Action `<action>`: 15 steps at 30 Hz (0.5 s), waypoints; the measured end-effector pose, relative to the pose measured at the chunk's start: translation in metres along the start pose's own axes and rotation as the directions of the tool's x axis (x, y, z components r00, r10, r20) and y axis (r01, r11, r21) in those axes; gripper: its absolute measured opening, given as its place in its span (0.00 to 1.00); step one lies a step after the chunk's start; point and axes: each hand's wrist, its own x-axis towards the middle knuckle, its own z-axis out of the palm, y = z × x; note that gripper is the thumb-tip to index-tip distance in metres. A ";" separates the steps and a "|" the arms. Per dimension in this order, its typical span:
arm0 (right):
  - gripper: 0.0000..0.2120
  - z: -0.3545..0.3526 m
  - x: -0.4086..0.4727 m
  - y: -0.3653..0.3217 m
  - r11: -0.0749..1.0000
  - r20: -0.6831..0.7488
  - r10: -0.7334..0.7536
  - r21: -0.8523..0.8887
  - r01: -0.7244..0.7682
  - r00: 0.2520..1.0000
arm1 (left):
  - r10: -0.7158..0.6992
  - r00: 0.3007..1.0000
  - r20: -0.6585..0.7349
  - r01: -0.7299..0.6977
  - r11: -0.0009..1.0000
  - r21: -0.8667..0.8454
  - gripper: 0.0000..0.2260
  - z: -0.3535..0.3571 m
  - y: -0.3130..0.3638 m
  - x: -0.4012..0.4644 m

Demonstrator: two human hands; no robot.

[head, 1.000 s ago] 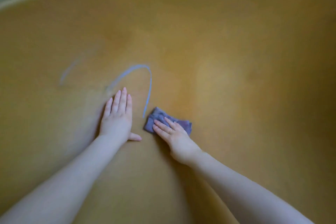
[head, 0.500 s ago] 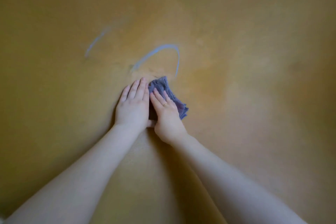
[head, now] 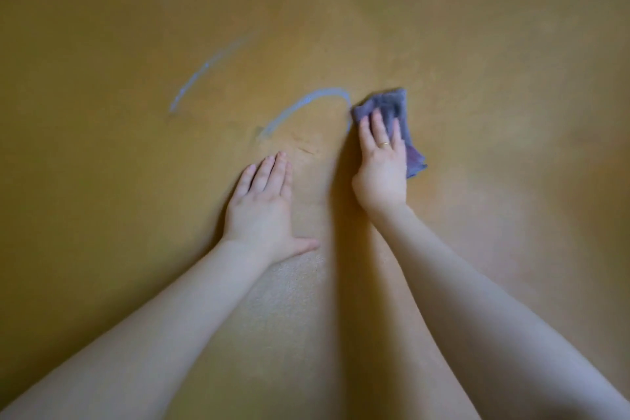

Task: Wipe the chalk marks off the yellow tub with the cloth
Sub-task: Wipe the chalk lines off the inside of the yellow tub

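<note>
The yellow tub (head: 477, 61) fills the whole view. On its surface runs a curved pale blue chalk arc (head: 306, 102), and a fainter chalk streak (head: 194, 82) lies up to the left. A purple-grey cloth (head: 392, 106) sits at the arc's right end. My right hand (head: 383, 160) presses flat on the cloth with straight fingers. My left hand (head: 264, 208) rests flat on the tub below the arc, fingers straight and thumb spread to the right.
Both forearms reach in from the bottom corners of the view. Bare yellow tub surface stretches to every side of the hands.
My right hand has slid the cloth up and to the right, to the arc's right end. The hands, side by side before, have parted. The arc's lower right leg is shorter.
</note>
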 end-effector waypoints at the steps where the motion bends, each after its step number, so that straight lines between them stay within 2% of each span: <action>1: 0.34 0.008 -0.007 -0.010 0.997 0.005 -0.059 0.055 0.059 0.998 | 0.004 1.000 0.007 -0.004 1.000 -0.006 0.49 -0.003 0.001 0.003; 4: 0.28 0.018 -0.044 -0.032 0.957 0.059 -0.239 0.184 0.225 0.969 | 0.047 0.998 -0.035 -0.047 0.999 0.013 0.34 -0.020 0.000 0.014; 6: 0.30 0.019 -0.063 -0.036 0.933 0.072 -0.336 0.163 0.321 0.939 | 0.080 0.989 -0.122 -0.077 0.997 0.030 0.27 -0.031 -0.009 0.024; 7: 0.31 0.018 -0.066 -0.035 0.924 0.083 -0.372 0.130 0.360 0.925 | 0.085 0.987 -0.139 -0.080 0.996 0.045 0.29 -0.035 -0.015 0.029; 9: 0.31 0.017 -0.064 -0.032 0.910 0.133 -0.413 0.092 0.404 0.901 | 0.088 0.988 -0.125 -0.076 0.992 0.096 0.39 -0.041 -0.025 0.040; 12: 0.34 0.009 -0.037 -0.017 0.936 0.218 -0.349 0.034 0.351 0.911 | 0.078 0.993 -0.092 -0.060 0.982 0.181 0.52 -0.044 -0.032 0.054; 15: 0.33 -0.010 0.014 0.002 0.965 0.076 -0.241 -0.086 0.248 0.967 | 0.098 0.992 -0.084 -0.073 0.963 0.260 0.54 -0.041 -0.035 0.059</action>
